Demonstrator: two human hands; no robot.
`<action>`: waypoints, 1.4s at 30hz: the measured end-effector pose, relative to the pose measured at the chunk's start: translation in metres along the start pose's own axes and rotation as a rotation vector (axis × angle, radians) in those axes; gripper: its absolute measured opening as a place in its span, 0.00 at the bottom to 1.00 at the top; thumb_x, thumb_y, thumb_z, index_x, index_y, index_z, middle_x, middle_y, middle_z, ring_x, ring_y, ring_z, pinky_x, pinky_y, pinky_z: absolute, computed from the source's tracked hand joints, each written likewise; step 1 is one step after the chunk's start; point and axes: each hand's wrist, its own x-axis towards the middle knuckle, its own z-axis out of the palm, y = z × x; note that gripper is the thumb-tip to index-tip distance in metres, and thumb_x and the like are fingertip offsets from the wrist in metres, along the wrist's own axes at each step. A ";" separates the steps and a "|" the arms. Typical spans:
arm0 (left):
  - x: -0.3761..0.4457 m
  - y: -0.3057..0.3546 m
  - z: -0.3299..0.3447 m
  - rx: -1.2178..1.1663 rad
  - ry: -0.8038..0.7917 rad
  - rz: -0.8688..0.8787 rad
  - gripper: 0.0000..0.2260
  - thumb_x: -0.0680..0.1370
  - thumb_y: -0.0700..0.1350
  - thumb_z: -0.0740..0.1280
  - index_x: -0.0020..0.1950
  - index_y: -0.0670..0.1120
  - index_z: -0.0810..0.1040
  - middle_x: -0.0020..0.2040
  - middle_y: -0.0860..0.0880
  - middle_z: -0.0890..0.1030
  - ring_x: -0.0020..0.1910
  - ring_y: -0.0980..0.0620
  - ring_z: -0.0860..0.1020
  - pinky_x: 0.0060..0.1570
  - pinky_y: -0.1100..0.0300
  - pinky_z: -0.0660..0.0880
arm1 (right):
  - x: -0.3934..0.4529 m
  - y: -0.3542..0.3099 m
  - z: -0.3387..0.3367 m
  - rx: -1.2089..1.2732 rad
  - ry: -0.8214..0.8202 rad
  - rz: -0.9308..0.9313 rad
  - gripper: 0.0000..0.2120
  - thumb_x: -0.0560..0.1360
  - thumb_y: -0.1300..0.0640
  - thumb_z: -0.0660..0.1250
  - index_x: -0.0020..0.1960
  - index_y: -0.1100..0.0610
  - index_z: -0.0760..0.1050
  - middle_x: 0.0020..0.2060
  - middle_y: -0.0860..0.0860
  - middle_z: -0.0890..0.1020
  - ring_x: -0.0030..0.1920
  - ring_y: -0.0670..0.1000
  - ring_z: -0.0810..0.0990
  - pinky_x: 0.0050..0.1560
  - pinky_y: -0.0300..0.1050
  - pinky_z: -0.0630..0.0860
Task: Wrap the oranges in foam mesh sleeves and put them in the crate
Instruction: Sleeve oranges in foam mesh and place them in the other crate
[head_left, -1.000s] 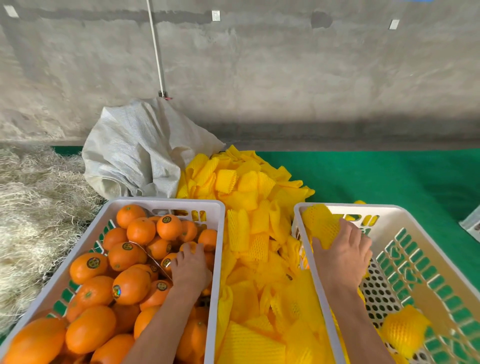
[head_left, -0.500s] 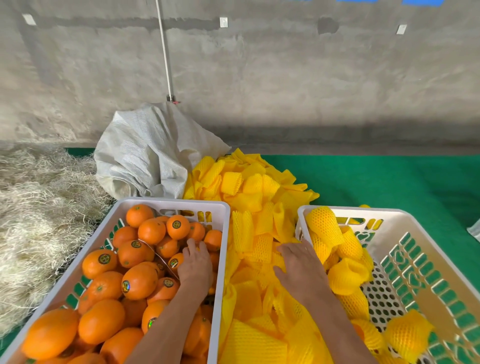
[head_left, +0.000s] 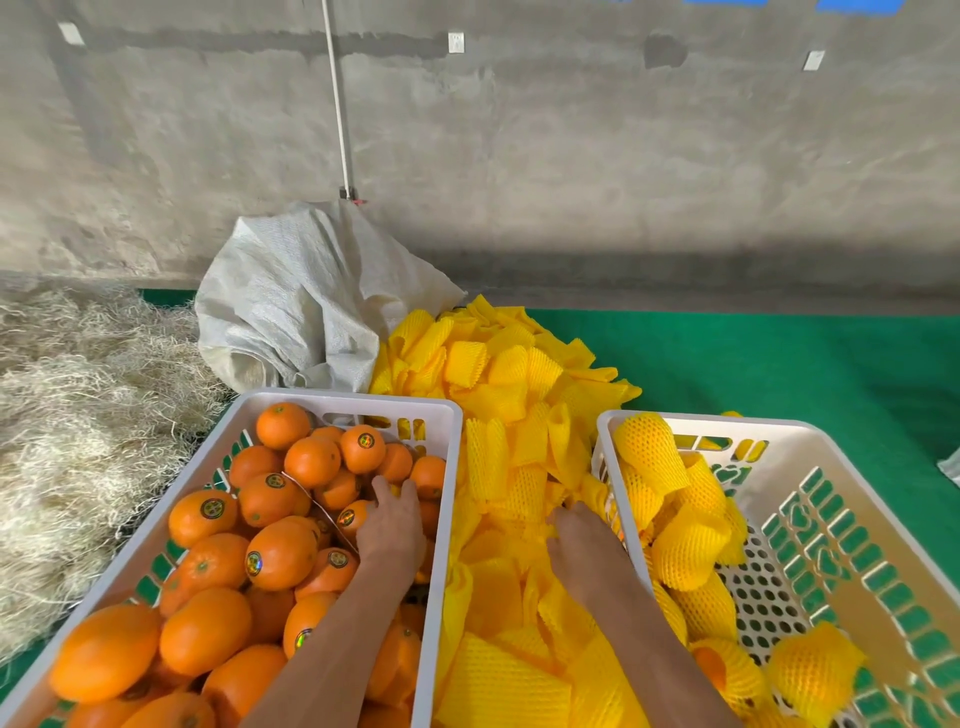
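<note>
Hands (head_left: 392, 525) on oranges (head_left: 280, 556) — sleeves (head_left: 498, 467) between

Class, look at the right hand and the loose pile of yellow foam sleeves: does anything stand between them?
Nothing visible does. The right hand already lies on the pile of foam sleeves between the two crates, fingers reaching into it. Whether it has hold of a sleeve cannot be told.

Both hands' fingertips are hidden among oranges (head_left: 280, 556) and sleeves (head_left: 498, 467).
</note>
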 end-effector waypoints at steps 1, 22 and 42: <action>0.000 0.000 0.000 -0.003 -0.005 0.009 0.25 0.81 0.45 0.70 0.75 0.49 0.63 0.72 0.42 0.64 0.65 0.41 0.75 0.53 0.51 0.79 | -0.001 -0.001 -0.002 0.067 0.055 -0.016 0.14 0.85 0.56 0.60 0.69 0.56 0.74 0.65 0.55 0.75 0.63 0.54 0.76 0.62 0.48 0.74; -0.051 0.049 -0.035 -1.260 0.161 0.523 0.23 0.82 0.57 0.69 0.74 0.58 0.65 0.61 0.57 0.76 0.55 0.50 0.83 0.52 0.52 0.83 | -0.010 -0.044 -0.028 1.354 0.335 -0.026 0.12 0.73 0.47 0.75 0.49 0.54 0.81 0.42 0.46 0.85 0.44 0.45 0.82 0.47 0.38 0.78; -0.039 0.049 -0.047 -1.592 0.063 0.062 0.24 0.68 0.50 0.83 0.62 0.51 0.79 0.53 0.46 0.86 0.51 0.43 0.86 0.49 0.47 0.84 | -0.006 -0.039 -0.039 2.163 -0.078 0.213 0.17 0.76 0.60 0.68 0.63 0.65 0.79 0.62 0.63 0.83 0.58 0.57 0.85 0.57 0.51 0.83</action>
